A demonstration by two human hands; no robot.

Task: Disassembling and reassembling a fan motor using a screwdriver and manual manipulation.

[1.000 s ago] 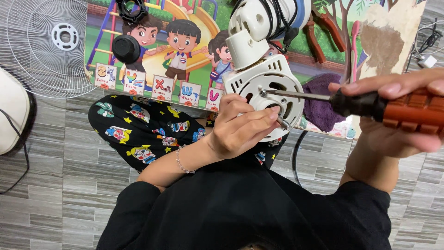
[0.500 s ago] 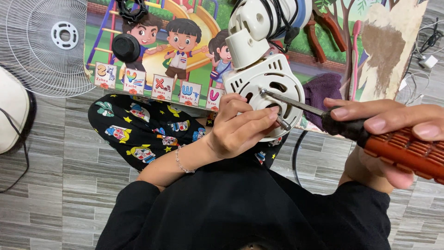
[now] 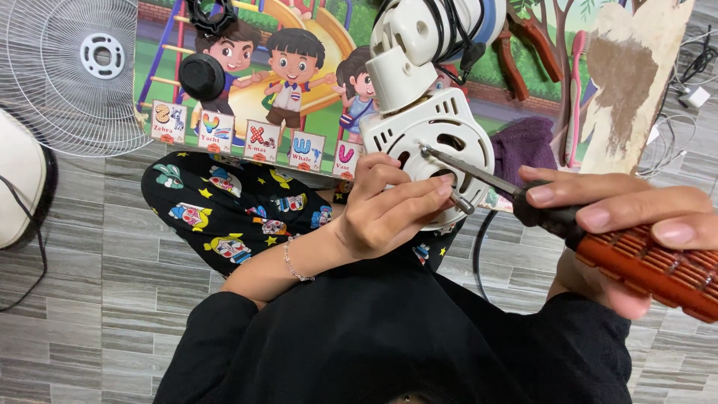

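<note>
Screwdriver (image 3: 598,236) tip sits on the white fan motor housing (image 3: 430,138) in the lap, right hand (image 3: 636,224) wrapped tight round its orange handle. Left hand (image 3: 385,213) braces the housing's face, fingers curled against it. Wire fan grille (image 3: 67,75) lies well apart on the floor.

Floor and surroundings, seen from above

Grey wood-grain tile floor (image 3: 90,299) under even light. A colourful cartoon playground mat (image 3: 299,97) lies across the upper area. A round white wire fan grille (image 3: 75,75) rests at upper left, overlapping the mat's edge. White cables and a small white plug (image 3: 692,93) lie at upper right.
</note>
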